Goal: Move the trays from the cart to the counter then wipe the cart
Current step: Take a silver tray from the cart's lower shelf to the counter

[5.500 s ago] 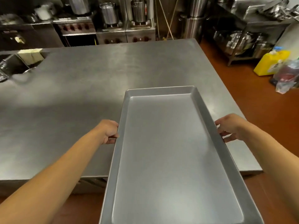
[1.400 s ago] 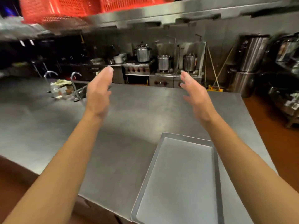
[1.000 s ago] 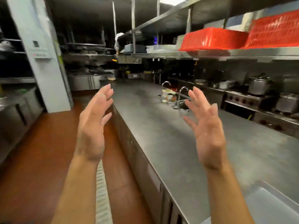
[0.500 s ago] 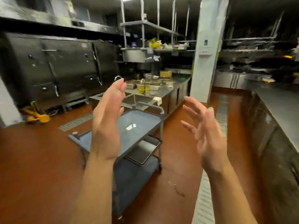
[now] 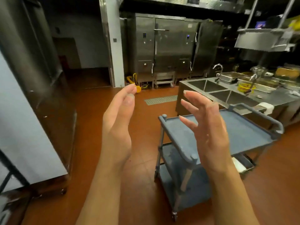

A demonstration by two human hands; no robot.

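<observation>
Both hands, left (image 5: 117, 125) and right (image 5: 209, 133), are raised with fingers (image 5: 189, 108) spread and released, holding nothing. The blue cart (image 5: 243, 133) stands below, top shelf bare.

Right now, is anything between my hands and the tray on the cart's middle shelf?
Yes. The tray lies under the cart's top shelf, and from here the right hand hides most of it. Both hands, left hand too, are raised and hold nothing. The shelf's open side looks unblocked.
</observation>
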